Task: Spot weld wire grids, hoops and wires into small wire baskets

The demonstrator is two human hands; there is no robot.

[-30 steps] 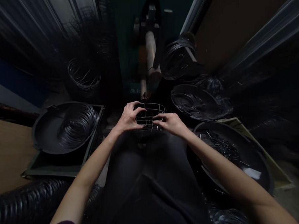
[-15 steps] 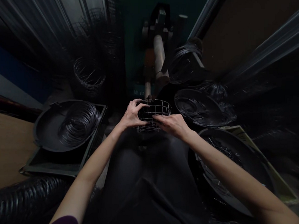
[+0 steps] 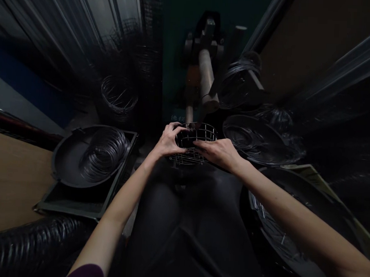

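While the left hand (image 3: 169,142) grips the wire basket (image 3: 205,131) over the lap (image 3: 188,200), the right hand (image 3: 219,151) bunches its fingers at the near side, can't tell if pinching. Looks like positioning; next move probably needs a steady left grip.

At left, a round, dark, shallow pan (image 3: 64,164) holding a coil of grey wire (image 3: 106,153) sits over a dark-green rectangular bin (image 3: 70,208). Beside it is a tan wooden board (image 3: 14,176); nearer lies a glossy black ribbed roll (image 3: 30,242). Farther back stands a blue-and-pale-grey panel (image 3: 25,78).
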